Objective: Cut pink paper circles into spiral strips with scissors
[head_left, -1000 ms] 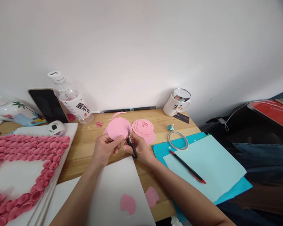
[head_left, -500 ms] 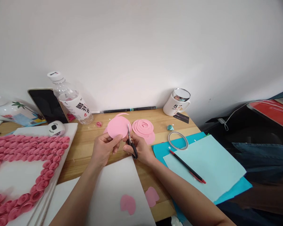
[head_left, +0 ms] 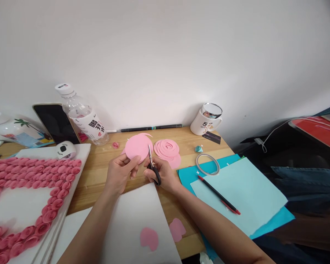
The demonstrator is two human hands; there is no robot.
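Between the thumb and fingers of my left hand (head_left: 121, 172) is a round pink paper disc (head_left: 136, 148), with a thin cut strip curling off its upper edge. My right hand (head_left: 164, 174) grips small black-handled scissors (head_left: 154, 172), their blades pointing up at the disc's right edge. Just right of the disc lies a pink paper spiral (head_left: 167, 148) on top of another pink piece. Two pink paper scraps lie nearer to me, one scrap (head_left: 149, 239) on a white board (head_left: 126, 220) and the other scrap (head_left: 177, 230) beside it.
At left, a board carries rows of pink paper roses (head_left: 44, 176). Behind it stand a plastic bottle (head_left: 85, 117) and a phone (head_left: 55, 123). To the right are a white mug (head_left: 205, 121), a tape roll (head_left: 207, 164), blue paper sheets (head_left: 244, 194) and a black-red pen (head_left: 218, 194).
The pink disc has turned slightly in my left hand, and its loose strip has shifted a little to the right. The scissors stay almost in place.
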